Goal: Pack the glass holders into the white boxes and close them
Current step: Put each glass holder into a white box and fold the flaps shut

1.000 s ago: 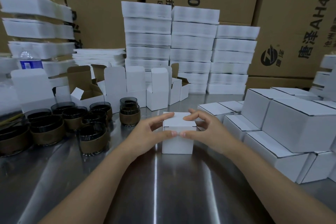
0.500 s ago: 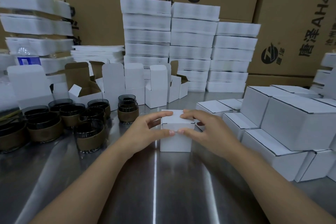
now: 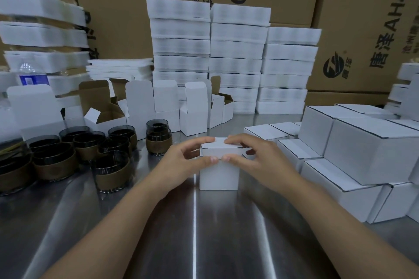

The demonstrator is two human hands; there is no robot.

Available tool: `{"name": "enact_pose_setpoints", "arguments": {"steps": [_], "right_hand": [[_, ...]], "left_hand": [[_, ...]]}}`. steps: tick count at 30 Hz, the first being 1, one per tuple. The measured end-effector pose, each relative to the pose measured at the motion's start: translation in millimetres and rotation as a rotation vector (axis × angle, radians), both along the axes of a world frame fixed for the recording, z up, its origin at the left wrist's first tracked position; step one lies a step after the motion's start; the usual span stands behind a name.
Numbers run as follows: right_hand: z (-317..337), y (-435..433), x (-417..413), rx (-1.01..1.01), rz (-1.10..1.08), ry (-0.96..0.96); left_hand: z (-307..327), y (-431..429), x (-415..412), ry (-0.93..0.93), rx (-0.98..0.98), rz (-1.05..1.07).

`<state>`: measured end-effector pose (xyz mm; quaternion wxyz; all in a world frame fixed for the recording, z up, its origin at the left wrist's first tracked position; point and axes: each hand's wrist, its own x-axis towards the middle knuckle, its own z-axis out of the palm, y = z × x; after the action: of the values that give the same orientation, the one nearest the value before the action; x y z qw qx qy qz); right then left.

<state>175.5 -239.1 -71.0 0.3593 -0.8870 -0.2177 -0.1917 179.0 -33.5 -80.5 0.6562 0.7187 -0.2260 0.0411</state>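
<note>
At desk point(image 3: 195, 233) centre: closing white box point(image 3: 218, 174).
Left hand point(image 3: 181, 163), right hand point(image 3: 260, 161) pinch its lid point(image 3: 221, 148); next likely: press it flush, fetch glass holder point(image 3: 112, 172) at nine o'clock.

Upright in the middle of the bench point(image 3: 195, 233), a small white box point(image 3: 218, 174), lid flap folded down on top (slots showing at both corners). Left of it, dark glass holders point(image 3: 112, 171) with brown sleeves, upright in a cluster, two stacked. Behind, open white boxes point(image 3: 193, 112) with lids raised; closed boxes point(image 3: 371, 149) piled at right.
</note>
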Motion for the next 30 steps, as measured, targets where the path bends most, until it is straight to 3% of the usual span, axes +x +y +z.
{"name": "enact_pose_setpoints", "arguments": {"steps": [14,19,26,30], "right_hand": [[-1.7,7.4,-1.9,0.085,0.030,-0.022],[1.2,8.1,-4.4,0.074,0.014,0.007],[2.1,14.5,-10.2,0.073,-0.049,-0.045],[1.4,22.2,-11.9,0.203,-0.043,-0.035]], "left_hand": [[1.7,-0.6,-2.5,0.061,-0.016,-0.015],[4.6,-0.2,-0.8,0.201,-0.057,-0.040],[1.9,3.6,3.5,0.223,-0.086,-0.024],[-1.2,5.1,4.9,0.207,-0.123,-0.044]]}}
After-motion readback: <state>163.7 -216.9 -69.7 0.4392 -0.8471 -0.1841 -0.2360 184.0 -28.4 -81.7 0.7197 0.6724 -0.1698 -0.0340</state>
